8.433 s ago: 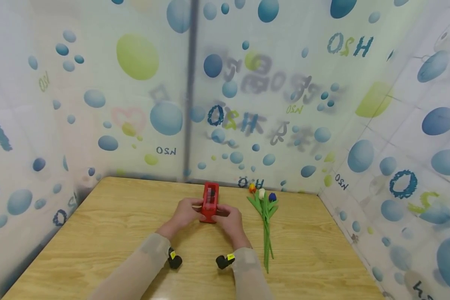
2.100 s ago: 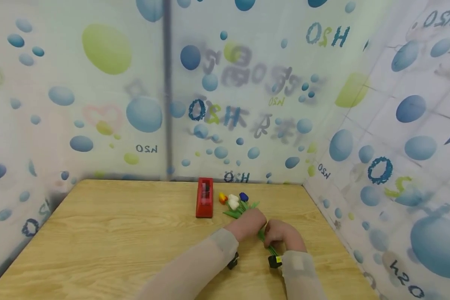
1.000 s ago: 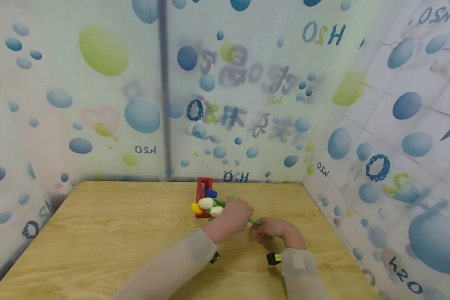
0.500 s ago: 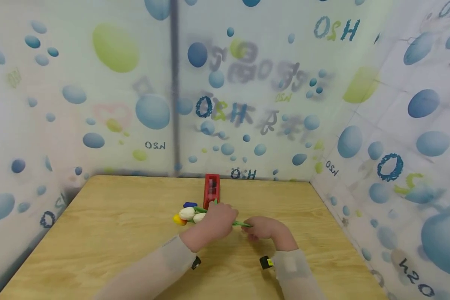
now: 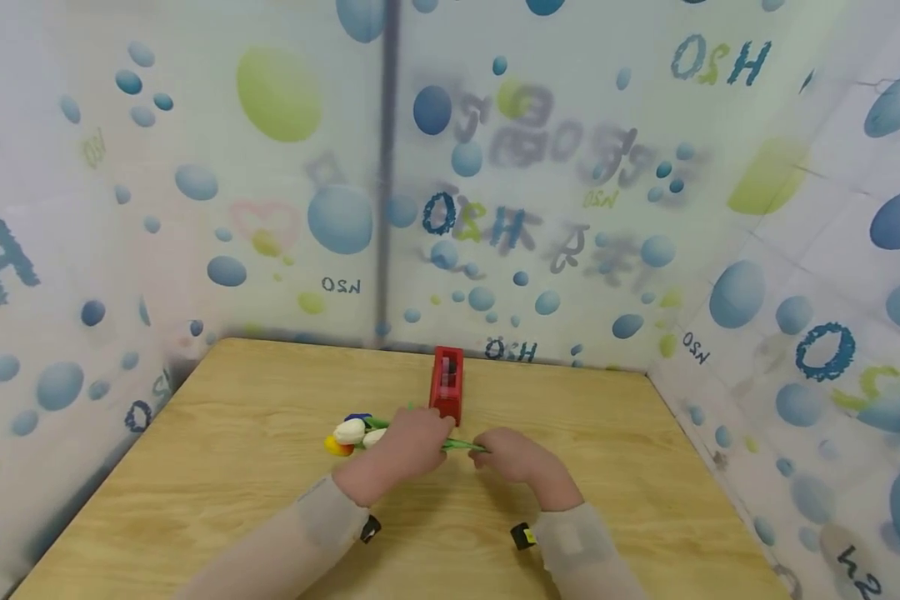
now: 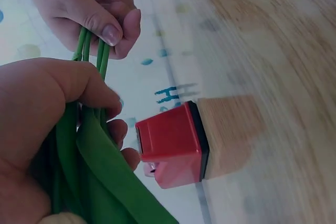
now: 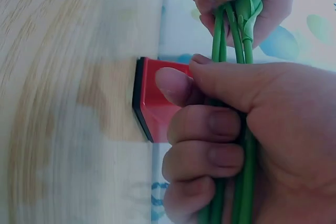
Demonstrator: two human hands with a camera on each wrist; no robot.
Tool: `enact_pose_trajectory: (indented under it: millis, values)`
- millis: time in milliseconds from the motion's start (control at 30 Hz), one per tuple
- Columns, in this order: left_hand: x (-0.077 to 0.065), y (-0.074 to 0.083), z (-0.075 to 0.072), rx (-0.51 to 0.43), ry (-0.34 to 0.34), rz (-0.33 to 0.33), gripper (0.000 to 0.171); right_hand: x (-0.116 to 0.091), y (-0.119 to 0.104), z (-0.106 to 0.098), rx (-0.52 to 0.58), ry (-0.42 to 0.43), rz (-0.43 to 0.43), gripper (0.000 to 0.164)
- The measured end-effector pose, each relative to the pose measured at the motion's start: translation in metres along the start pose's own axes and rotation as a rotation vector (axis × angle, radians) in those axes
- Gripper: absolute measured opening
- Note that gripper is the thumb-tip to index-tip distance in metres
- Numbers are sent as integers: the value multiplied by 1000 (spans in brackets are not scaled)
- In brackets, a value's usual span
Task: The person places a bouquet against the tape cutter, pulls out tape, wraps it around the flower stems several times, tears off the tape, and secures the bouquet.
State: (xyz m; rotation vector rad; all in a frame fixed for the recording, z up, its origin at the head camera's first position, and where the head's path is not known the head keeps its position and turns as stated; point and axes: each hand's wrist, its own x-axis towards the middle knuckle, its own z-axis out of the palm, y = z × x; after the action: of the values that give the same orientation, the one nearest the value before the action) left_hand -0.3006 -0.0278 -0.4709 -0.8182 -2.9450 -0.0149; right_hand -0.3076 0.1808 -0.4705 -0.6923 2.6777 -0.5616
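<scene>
A bunch of tulips [image 5: 350, 431] with yellow-orange, white and blue heads lies across both hands, heads to the left. My left hand [image 5: 412, 446] grips the upper stems and broad green leaves [image 6: 115, 177]. Farther down, my right hand [image 5: 513, 458] curls its fingers round the lower stems [image 7: 248, 177], with its thumb bent towards them. Just behind the hands stands a red tape dispenser [image 5: 447, 387], hollow on top and black at its base. Fingers of the left hand overlap its near end in the head view, but in the left wrist view they are apart from it.
A wooden table [image 5: 615, 467] carries everything. Behind it and along both sides hangs a curtain [image 5: 450, 167] printed with bubbles and letters. Small black cameras [image 5: 522, 536] sit at both wrists.
The tulips lay on the table right of the dispenser at first, while both hands held the dispenser. Both hands then took the tulips and swung them left, in front of the dispenser.
</scene>
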Motion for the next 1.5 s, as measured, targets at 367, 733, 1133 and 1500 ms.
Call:
enact_pose_trajectory:
  millis: [367,733,1133,1500]
  values:
    - [-6,-16,3,-20,7,21,46,18,-5,8,-74,28,-25,17]
    - [-12,-35,7,-114,-28,88,26,25,-3,12,-122,52,-71,28]
    - [-10,-50,20,-179,13,135,21,36,-5,18,-136,98,-91,25]
    - [-5,-58,27,-205,-67,90,18,40,0,20,-131,94,-46,24]
